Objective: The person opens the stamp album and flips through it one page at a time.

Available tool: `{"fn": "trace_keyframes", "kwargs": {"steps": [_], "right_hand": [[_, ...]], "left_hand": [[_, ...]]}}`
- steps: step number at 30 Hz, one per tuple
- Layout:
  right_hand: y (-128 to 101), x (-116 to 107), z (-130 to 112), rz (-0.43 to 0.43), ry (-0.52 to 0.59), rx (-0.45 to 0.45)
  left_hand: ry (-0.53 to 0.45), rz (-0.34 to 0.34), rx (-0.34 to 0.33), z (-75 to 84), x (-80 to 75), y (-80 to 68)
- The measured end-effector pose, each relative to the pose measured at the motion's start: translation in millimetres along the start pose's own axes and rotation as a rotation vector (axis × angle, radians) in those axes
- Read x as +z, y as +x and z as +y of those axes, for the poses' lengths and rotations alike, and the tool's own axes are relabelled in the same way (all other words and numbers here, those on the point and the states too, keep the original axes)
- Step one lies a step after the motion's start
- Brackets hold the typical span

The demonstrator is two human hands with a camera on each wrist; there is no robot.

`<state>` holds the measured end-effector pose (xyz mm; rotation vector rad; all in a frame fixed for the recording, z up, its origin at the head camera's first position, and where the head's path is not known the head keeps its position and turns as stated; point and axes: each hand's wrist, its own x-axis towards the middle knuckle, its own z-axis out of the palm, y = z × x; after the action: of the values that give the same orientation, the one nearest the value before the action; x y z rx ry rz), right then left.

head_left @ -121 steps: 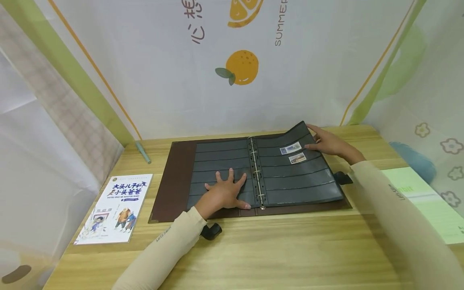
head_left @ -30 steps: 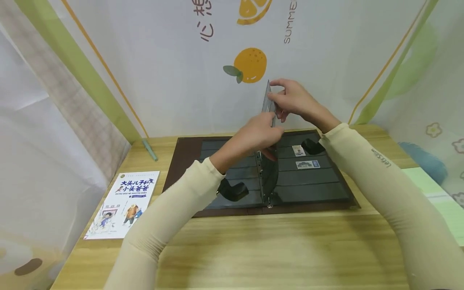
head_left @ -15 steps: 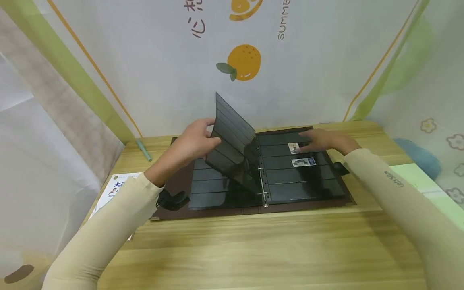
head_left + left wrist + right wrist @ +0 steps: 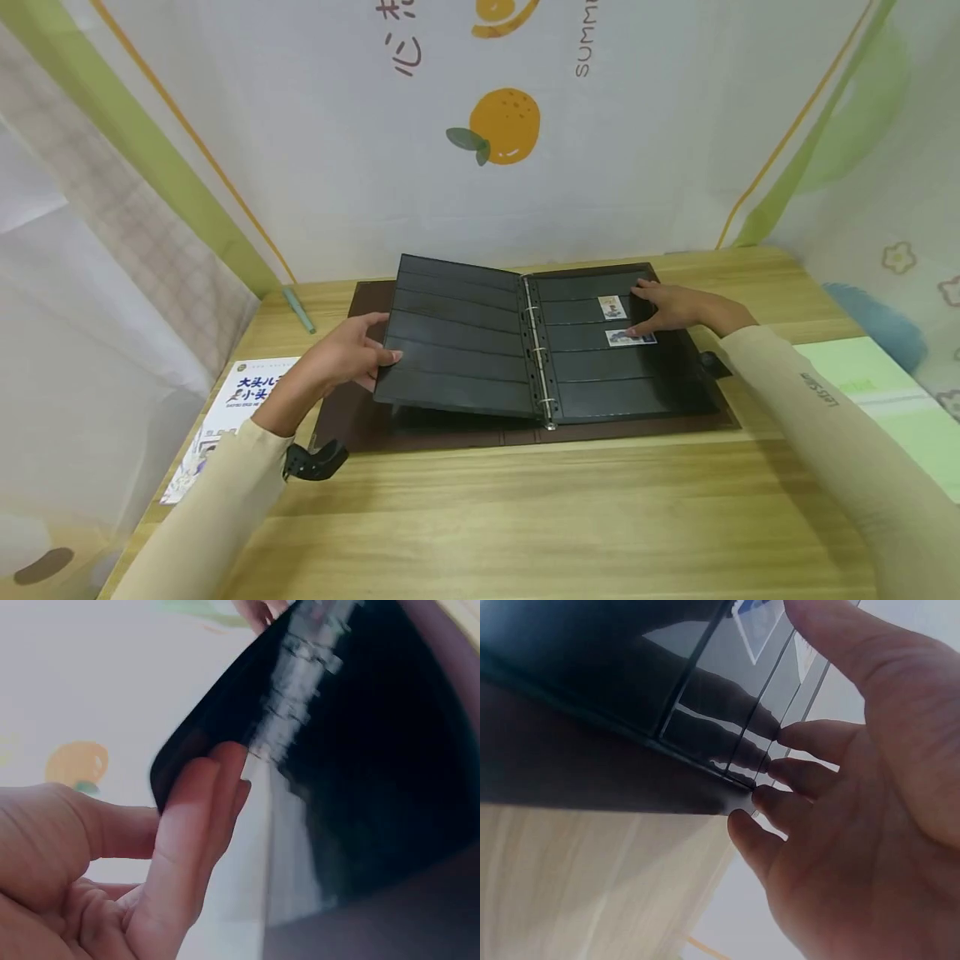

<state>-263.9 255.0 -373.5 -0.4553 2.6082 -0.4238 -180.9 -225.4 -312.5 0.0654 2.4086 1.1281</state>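
Observation:
A brown ring binder lies open on the wooden table. My left hand pinches the left edge of a black pocket page, thumb on top, and holds it a little above the left stack. In the left wrist view my fingers lie against that page. My right hand rests flat on the right page. One fingertip touches the lower of two stamps; the other stamp sits just above. The right wrist view shows my spread fingers on the glossy page.
A children's booklet lies left of the binder, partly under my left arm. A green pen sits at the back left by the printed backdrop. A green sheet lies at the right edge, and bare wood stretches in front.
My left hand has swung the black page from upright over the rings down to the left, nearly flat. My right hand let go of it and came down onto the right page by the stamps.

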Motion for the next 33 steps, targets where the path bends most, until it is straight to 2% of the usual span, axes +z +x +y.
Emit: {"fn": "trace_keyframes", "kwargs": {"steps": [6,10,15,20,22,23,25,28,31,33], "right_hand": [[1.6,2.3,0.3,-0.008,0.015,-0.001],[0.5,2.5,-1.0,0.006,0.025,0.013],[-3.1,2.9,0.1,0.029,0.053,0.025],[-4.6,5.9,4.6,0.039,0.090,0.006],[-4.8,6.8,3.9,0.047,0.107,0.001],[-4.7,7.1,3.3,0.053,0.112,-0.001],[-4.9,7.3,2.2,0.068,0.121,-0.002],[-4.8,6.9,0.4,0.081,0.127,0.007],[-4.2,7.4,-1.4,0.091,0.127,0.012],[-3.2,8.6,-1.9,0.100,0.124,0.006]], "left_hand": [[0.067,0.022,-0.053,-25.3,6.6,10.6],[0.160,0.062,-0.061,-35.6,12.3,15.3],[0.346,0.146,-0.005,-41.2,28.9,14.2],[0.672,0.339,0.113,-34.4,49.5,10.9],[0.761,0.394,0.177,-30.1,57.3,11.4],[0.773,0.392,0.204,-27.3,61.4,12.1],[0.783,0.347,0.254,-20.7,69.9,14.1],[0.741,0.208,0.286,-10.0,83.1,18.7],[0.693,0.076,0.254,-0.6,95.7,24.0],[0.670,0.022,0.214,4.5,102.9,27.2]]}}
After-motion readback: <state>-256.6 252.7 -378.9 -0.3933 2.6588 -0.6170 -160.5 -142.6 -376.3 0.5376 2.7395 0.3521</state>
